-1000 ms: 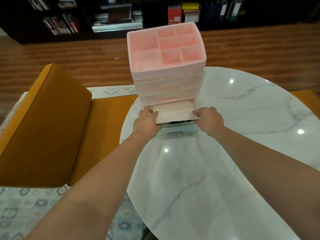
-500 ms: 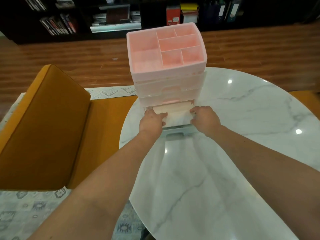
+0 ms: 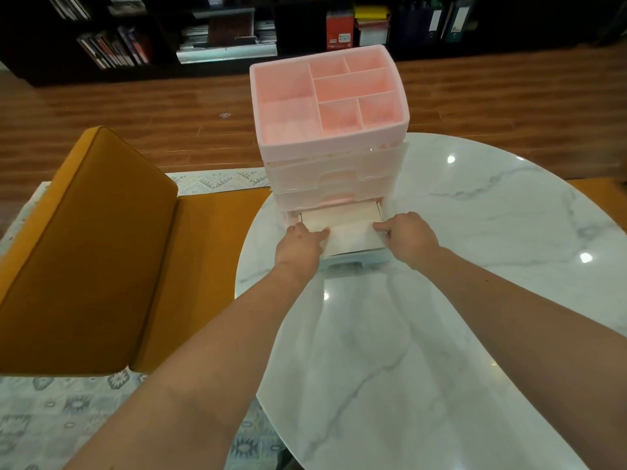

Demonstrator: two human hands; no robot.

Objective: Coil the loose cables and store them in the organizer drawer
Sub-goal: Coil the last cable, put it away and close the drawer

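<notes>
A pink organizer (image 3: 325,96) with a compartment tray on top and stacked translucent drawers stands on the white marble table (image 3: 424,334). Its bottom drawer (image 3: 356,261) is pulled out toward me. A pale card sheet (image 3: 346,225) lies flat inside it and hides whatever is beneath; no cables show. My left hand (image 3: 300,244) rests at the drawer's left side with its fingers lying on the card's left edge. My right hand (image 3: 409,237) mirrors it, fingertips pressing the card's right edge.
An orange cushioned bench (image 3: 88,252) sits to the left of the table, above a patterned rug (image 3: 40,418). Wooden floor and a dark bookshelf (image 3: 220,28) lie behind the organizer.
The card was tilted up over dark cables in the drawer; it has since dropped flat into the drawer and covers them. Both hands moved slightly forward onto it.
</notes>
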